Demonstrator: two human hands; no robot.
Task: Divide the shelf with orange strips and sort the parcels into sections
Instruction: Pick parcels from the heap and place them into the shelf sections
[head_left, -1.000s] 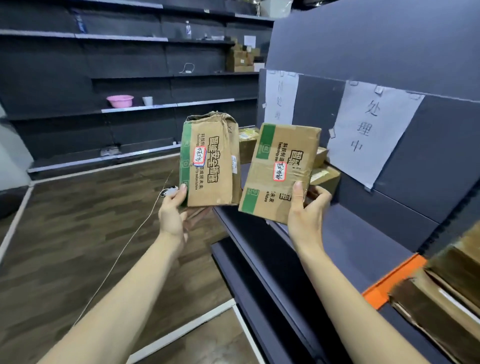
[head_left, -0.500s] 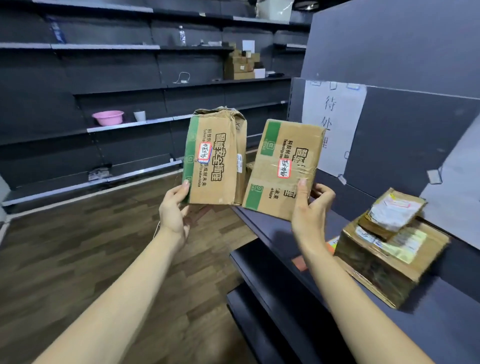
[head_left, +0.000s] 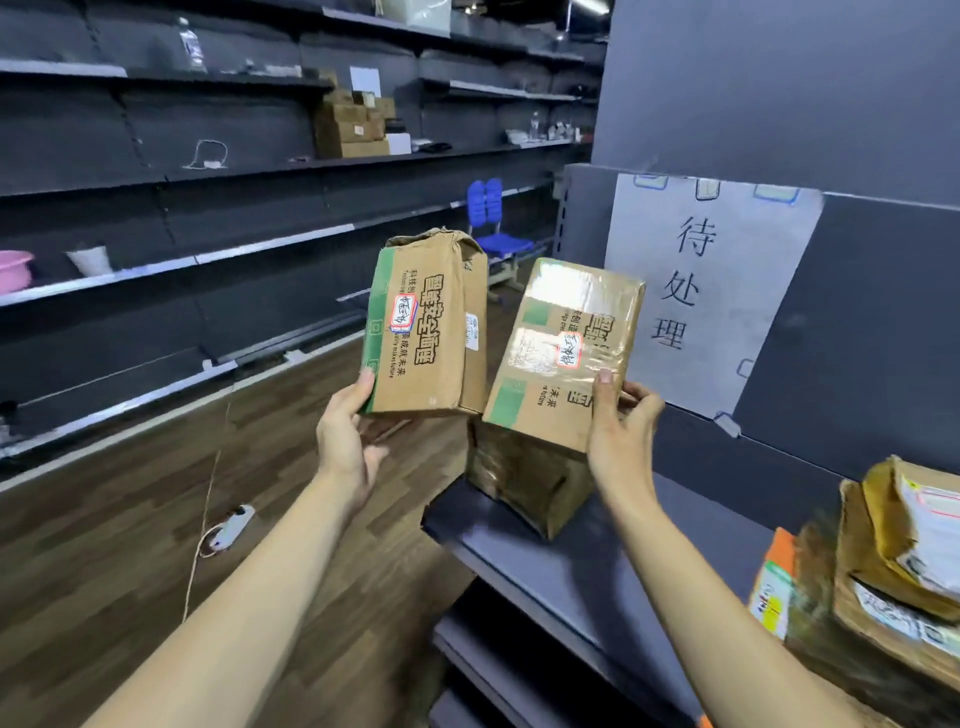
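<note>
above the near end of the dark shelf (head_left: 597, 582) i have both hands raised, each gripping a cardboard parcel upright, faces turned toward me. my left hand (head_left: 345, 436) holds the crumpled parcel (head_left: 431, 327) from below at its lower left corner, thumb up against the green stripe on its front face, the other fingers hidden behind it. my right hand (head_left: 621, 436) pinches the taped parcel (head_left: 569, 353) at its lower right edge, thumb pressed on the front and fingers curled round the back; this one leans a little to the right and its clear tape glares. both carry a small red-bordered sticker with handwriting. the two parcels sit side by side in the air, close at the bottom corners, though i cannot tell if they touch. under the taped one another brown parcel (head_left: 530, 478) stands on the shelf near its end. on the back panel a white paper sign (head_left: 717, 291) with three handwritten characters is taped up. at the right edge a blurred pile of parcels (head_left: 893, 561) lies on the shelf, with an orange strip (head_left: 779, 551) showing just left of it. across the wooden floor (head_left: 130, 545), a blue chair (head_left: 493, 234) stands by the far shelving.
</note>
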